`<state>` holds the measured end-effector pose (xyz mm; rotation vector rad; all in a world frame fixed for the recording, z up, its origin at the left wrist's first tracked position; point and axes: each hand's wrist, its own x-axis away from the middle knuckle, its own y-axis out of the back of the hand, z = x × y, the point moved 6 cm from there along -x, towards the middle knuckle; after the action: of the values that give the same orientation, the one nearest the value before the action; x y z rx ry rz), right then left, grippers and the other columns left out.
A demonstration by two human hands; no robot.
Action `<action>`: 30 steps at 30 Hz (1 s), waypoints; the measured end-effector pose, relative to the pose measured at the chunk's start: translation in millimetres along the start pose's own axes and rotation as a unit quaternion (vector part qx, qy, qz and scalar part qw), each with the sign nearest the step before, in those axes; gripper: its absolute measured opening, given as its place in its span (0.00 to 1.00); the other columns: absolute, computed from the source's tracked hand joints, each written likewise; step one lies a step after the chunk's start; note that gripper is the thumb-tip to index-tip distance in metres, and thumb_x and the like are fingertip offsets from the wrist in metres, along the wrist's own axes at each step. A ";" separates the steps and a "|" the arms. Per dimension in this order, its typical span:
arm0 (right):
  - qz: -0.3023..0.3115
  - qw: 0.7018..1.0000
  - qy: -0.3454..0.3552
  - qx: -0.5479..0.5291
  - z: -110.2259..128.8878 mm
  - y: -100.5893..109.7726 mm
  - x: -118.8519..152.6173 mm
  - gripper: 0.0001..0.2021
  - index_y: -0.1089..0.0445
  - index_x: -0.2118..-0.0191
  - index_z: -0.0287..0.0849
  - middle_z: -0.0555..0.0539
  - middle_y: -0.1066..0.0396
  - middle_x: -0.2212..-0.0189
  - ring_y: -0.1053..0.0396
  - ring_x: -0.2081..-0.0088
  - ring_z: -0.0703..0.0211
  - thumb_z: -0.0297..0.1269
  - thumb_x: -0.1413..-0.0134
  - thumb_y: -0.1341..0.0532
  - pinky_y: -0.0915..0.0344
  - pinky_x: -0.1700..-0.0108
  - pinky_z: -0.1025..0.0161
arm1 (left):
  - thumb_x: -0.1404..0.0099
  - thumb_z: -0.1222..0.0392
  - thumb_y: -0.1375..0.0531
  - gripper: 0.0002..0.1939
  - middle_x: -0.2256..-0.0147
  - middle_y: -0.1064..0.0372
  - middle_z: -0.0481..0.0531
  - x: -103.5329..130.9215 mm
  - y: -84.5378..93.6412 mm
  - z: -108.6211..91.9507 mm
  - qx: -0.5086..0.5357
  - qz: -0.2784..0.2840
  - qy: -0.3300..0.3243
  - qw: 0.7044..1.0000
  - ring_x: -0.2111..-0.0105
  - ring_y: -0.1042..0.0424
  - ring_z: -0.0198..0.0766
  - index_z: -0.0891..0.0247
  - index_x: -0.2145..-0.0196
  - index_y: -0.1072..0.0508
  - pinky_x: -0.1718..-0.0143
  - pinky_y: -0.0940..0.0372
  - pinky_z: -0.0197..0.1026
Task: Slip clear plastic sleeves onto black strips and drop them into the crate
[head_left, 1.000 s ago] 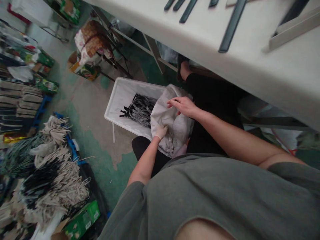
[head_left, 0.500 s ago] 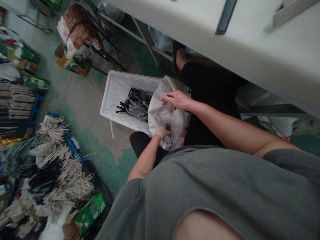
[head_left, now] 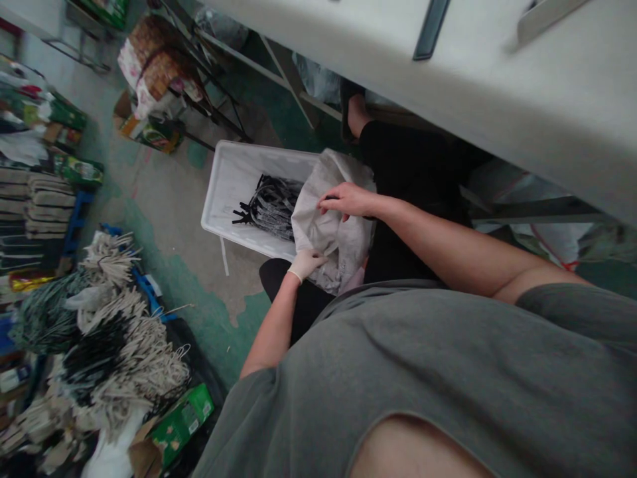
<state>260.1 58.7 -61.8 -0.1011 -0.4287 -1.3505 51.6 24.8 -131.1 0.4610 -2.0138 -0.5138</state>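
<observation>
Pale sack [head_left: 309,224]: lies over the near end of the white bin [head_left: 226,189], beside black strips [head_left: 276,207].
Handling: looks soft and limp, probably light; best pinched by a thick edge fold.
Left hand [head_left: 306,264]: gloved, reaching onto sack's edge; grip hidden.
Right hand [head_left: 351,199]: half uncurled, fingers loosely bent over sack; contact unclear.

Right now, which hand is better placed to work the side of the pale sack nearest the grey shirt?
Probably the left hand: it is at the pale sack, close to that side, while the right hand is farther from the grey shirt.
</observation>
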 end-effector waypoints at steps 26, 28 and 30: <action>0.296 0.936 0.119 -0.152 101.4 -67.7 72.3 0.16 0.21 0.66 0.37 0.45 0.20 0.65 0.29 0.71 0.65 0.47 0.49 0.34 0.34 0.75 0.72 | 0.38 0.62 0.42 0.08 0.64 0.23 0.51 53.5 234.9 1.6 0.079 -0.529 -0.105 0.838 0.60 0.26 0.37 0.64 0.64 0.23 0.51 0.35 0.38; 0.255 0.951 0.120 -0.130 93.7 -63.0 65.9 0.15 0.21 0.67 0.38 0.46 0.21 0.66 0.29 0.70 0.64 0.47 0.49 0.35 0.34 0.75 0.72 | 0.37 0.61 0.43 0.09 0.61 0.23 0.53 39.0 221.0 10.6 0.101 -0.534 -0.070 0.837 0.58 0.27 0.38 0.65 0.62 0.24 0.50 0.36 0.38; 0.190 0.970 0.116 -0.094 81.2 -57.9 56.7 0.15 0.21 0.68 0.38 0.47 0.22 0.68 0.30 0.70 0.63 0.46 0.50 0.36 0.34 0.76 0.72 | 0.34 0.56 0.45 0.13 0.59 0.23 0.56 39.2 202.6 23.0 0.132 -0.557 -0.008 0.820 0.57 0.27 0.39 0.65 0.61 0.24 0.51 0.36 0.39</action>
<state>193.8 18.8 22.9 -0.1711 -0.0746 -1.0052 -8.7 178.4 -5.0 1.8488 -1.6466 -0.9149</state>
